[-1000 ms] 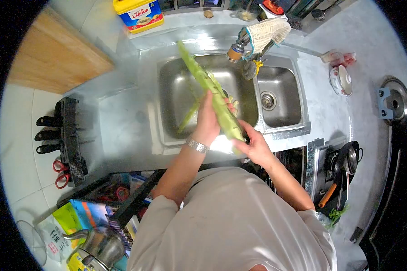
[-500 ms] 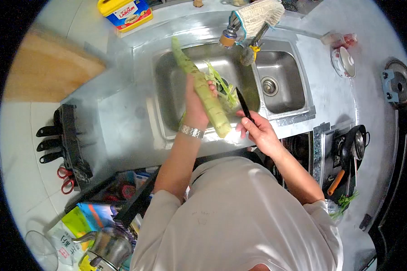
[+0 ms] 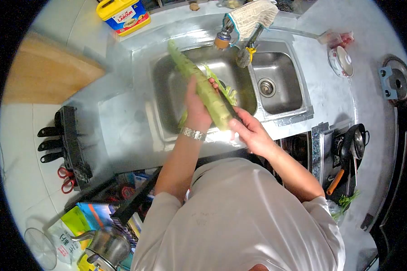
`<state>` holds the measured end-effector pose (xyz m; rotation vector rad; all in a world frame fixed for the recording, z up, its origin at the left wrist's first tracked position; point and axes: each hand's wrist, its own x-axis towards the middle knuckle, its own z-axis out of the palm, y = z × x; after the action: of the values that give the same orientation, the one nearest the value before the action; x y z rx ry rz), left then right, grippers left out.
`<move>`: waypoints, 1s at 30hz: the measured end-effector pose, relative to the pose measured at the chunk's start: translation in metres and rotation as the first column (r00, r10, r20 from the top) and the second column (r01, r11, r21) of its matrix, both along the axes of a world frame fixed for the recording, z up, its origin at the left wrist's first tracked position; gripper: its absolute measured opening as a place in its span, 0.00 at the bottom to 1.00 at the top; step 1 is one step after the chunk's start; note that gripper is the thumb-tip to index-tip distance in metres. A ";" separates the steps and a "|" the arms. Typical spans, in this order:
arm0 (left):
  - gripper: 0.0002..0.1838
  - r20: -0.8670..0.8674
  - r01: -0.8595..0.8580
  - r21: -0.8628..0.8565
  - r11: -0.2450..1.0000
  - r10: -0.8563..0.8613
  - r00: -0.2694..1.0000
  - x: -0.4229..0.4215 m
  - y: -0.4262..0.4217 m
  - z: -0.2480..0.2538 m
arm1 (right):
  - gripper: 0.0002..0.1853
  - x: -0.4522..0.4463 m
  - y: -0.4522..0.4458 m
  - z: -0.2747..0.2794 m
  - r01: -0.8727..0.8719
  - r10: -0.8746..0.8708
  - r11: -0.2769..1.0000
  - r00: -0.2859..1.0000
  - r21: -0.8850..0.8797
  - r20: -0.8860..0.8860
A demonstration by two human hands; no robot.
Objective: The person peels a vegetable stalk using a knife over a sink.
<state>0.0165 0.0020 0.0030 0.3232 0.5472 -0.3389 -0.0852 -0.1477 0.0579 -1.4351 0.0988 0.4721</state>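
Note:
Over the large sink basin (image 3: 172,104), my left hand (image 3: 198,106) is wrapped round a long pale green stalk (image 3: 208,95), which slants from upper left to lower right. My right hand (image 3: 252,134) grips a dark knife (image 3: 226,105) laid along the stalk's right side near its lower end; most of the blade is hidden by the hand and stalk. Green peelings (image 3: 230,94) lie in the basin behind the stalk.
A tap (image 3: 223,38) draped with a cloth (image 3: 253,19) hangs over the basins. The small basin (image 3: 282,97) is on the right. Knives and red scissors (image 3: 67,179) hang in a rack at left. A pan (image 3: 347,151) sits at right.
The knife was held off the stalk half a second ago and is now against its side, with my right hand moved in to the left. The stalk has shifted slightly.

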 end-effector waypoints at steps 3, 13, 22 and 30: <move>0.24 0.048 0.050 0.009 0.999 -0.050 0.998 0.002 0.002 -0.009 | 0.20 -0.001 -0.015 0.007 0.077 0.203 0.811 0.892 -0.579 0.404; 0.21 0.063 0.143 0.103 0.984 -0.150 0.987 0.011 0.006 -0.005 | 0.20 -0.015 -0.018 0.045 0.251 0.650 0.338 0.635 -0.907 0.418; 0.27 0.045 0.158 0.095 0.983 -0.162 0.986 0.019 0.013 -0.015 | 0.19 -0.012 -0.019 0.045 0.322 0.679 0.269 0.604 -0.908 0.416; 0.28 0.047 0.157 0.105 0.982 -0.162 0.986 0.019 0.012 -0.021 | 0.19 -0.011 -0.019 0.047 0.302 0.692 0.273 0.598 -0.913 0.405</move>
<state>0.0358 0.0139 -0.0182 0.4744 0.4861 -0.4567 -0.0961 -0.1664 0.1047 -2.8484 -0.7299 -0.1574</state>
